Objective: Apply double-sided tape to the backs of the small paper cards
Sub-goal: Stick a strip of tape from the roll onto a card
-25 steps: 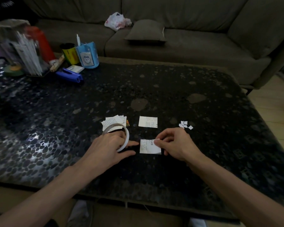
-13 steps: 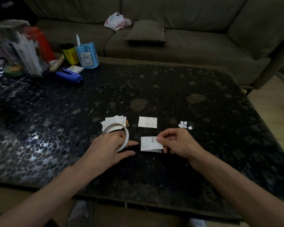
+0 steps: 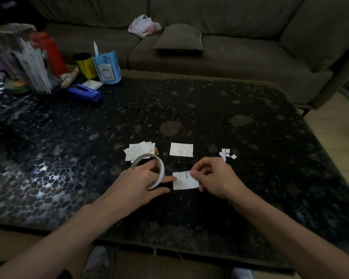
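Bare forearms (image 3: 280, 234), left hand (image 3: 137, 181), right hand (image 3: 216, 179)

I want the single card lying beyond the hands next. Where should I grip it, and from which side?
Pinch the far card at its near right corner, coming from the right. It lies flat on the table, so you will likely need to work a fingertip under that corner first. The card pile and tape roll crowd its left side.
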`<state>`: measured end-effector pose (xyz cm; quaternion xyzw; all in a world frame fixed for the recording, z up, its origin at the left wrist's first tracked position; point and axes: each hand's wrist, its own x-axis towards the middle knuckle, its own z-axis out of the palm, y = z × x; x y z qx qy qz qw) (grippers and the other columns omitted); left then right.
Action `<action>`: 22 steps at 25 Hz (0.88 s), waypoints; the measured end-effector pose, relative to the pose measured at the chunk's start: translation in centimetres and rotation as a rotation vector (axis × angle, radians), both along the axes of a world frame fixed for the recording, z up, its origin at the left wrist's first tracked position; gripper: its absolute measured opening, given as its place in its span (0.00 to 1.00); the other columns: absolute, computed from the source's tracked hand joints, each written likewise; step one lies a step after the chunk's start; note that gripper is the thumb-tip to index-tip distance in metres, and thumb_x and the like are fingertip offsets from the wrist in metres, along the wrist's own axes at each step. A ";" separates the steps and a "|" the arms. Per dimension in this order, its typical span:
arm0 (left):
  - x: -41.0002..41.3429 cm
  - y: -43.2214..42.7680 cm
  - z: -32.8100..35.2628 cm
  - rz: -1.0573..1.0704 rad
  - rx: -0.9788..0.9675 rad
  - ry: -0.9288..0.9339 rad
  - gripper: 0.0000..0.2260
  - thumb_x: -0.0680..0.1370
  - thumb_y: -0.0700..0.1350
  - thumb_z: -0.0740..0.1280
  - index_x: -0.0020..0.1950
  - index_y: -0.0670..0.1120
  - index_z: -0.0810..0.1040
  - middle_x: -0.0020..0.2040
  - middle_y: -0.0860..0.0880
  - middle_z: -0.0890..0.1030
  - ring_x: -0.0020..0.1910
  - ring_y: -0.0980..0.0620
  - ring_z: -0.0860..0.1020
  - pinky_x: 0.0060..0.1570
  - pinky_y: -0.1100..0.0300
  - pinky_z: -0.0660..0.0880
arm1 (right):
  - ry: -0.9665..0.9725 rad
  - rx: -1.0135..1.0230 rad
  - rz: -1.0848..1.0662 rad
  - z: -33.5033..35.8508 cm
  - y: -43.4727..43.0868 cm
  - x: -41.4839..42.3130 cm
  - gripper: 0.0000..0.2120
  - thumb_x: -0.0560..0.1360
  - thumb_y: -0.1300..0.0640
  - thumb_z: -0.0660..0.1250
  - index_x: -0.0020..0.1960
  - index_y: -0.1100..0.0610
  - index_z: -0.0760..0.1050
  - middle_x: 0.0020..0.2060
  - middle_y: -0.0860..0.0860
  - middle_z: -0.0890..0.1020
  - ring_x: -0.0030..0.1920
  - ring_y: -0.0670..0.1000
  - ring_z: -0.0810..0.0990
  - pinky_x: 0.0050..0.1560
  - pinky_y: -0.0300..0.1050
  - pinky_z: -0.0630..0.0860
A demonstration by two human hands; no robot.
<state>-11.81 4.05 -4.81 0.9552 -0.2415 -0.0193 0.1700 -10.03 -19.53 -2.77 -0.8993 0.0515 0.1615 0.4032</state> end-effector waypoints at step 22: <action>0.1 -1.9 0.2 0.021 -0.053 -0.028 0.12 0.79 0.62 0.64 0.57 0.63 0.84 0.57 0.63 0.77 0.54 0.61 0.77 0.47 0.56 0.80 | -0.153 -0.203 -0.083 -0.9 -0.1 0.0 0.18 0.72 0.48 0.80 0.57 0.44 0.76 0.36 0.43 0.81 0.39 0.40 0.79 0.42 0.38 0.75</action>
